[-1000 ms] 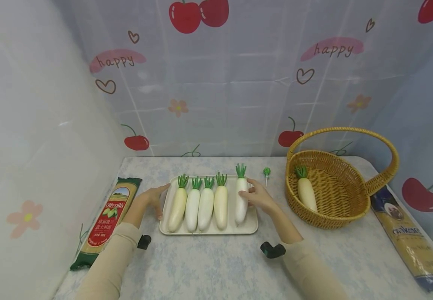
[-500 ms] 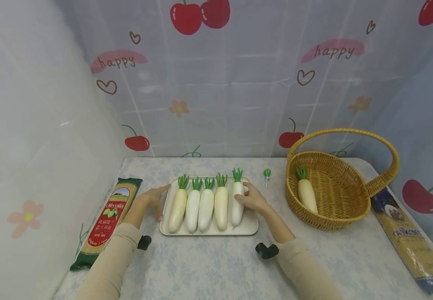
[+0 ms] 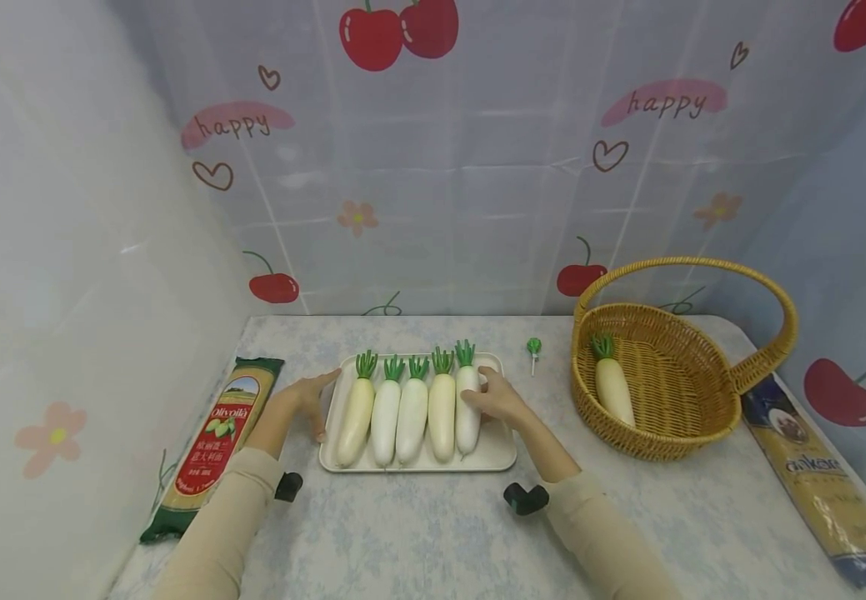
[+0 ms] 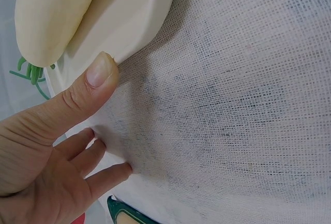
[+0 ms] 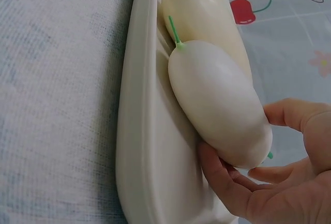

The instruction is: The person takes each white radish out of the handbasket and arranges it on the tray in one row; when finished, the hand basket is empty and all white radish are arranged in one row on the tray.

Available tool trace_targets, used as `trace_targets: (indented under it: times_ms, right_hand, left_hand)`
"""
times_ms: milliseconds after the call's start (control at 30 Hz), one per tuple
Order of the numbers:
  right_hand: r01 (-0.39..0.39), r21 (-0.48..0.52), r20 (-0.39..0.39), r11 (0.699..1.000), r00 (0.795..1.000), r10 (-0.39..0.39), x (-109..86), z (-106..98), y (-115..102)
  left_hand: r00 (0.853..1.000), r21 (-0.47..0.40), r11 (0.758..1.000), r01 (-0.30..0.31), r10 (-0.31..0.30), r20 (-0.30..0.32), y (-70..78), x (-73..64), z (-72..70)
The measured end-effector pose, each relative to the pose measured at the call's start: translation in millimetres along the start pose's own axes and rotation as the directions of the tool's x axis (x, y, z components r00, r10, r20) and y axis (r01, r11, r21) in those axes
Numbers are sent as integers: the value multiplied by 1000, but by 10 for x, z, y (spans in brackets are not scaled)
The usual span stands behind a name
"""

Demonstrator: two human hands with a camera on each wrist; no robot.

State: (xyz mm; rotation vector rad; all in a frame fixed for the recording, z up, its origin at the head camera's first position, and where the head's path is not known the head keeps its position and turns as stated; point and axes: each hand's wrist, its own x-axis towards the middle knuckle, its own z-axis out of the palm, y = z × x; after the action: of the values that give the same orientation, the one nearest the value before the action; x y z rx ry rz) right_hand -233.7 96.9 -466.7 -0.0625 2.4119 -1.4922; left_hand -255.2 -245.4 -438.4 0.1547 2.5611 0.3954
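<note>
A cream tray [image 3: 494, 446] bears several white radishes with green tops in a row. At the row's right end lies a white radish [image 3: 467, 421], close beside a creamier radish [image 3: 443, 417]. My right hand [image 3: 498, 398] grips that end radish; in the right wrist view, thumb and fingers lie on both sides of the white radish [image 5: 220, 102]. My left hand [image 3: 305, 396] is at the tray's left edge, fingers spread. In the left wrist view its thumb [image 4: 98, 74] is at the tray rim and the hand holds nothing.
A wicker basket [image 3: 653, 446] with a tall handle stands on the right, one radish [image 3: 614, 390] inside. A green lollipop [image 3: 533, 346] lies between tray and basket. Pasta packs flank the table: a red-green pack [image 3: 211, 450] left, a blue-gold pack [image 3: 815, 475] right.
My right hand has moved the end radish leftward and down onto the tray, up beside its neighbour. The left hand has stayed at the tray's left edge.
</note>
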Motion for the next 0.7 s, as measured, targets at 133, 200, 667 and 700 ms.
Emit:
trace_targets:
  times_ms: [133, 200, 667, 700]
  right_hand:
    - [-9, -11, -3, 1000, 1000, 9, -8, 8, -12]
    - [-19, -12, -13, 1000, 1000, 19, -9, 13, -19]
    - [-15, -71, -59, 997, 998, 10, -59, 7, -22]
    - [-12, -82, -57, 997, 998, 7, -66, 0, -19]
  left_hand:
    - [1000, -6, 1000, 0, 0, 6, 1, -2, -6]
    - [1000, -15, 1000, 3, -3, 10, 2, -3, -9]
    - [1000, -25, 1000, 1, 0, 14, -22, 14, -9]
    - [1000, -26, 1000, -1, 2, 15, -20, 7, -10]
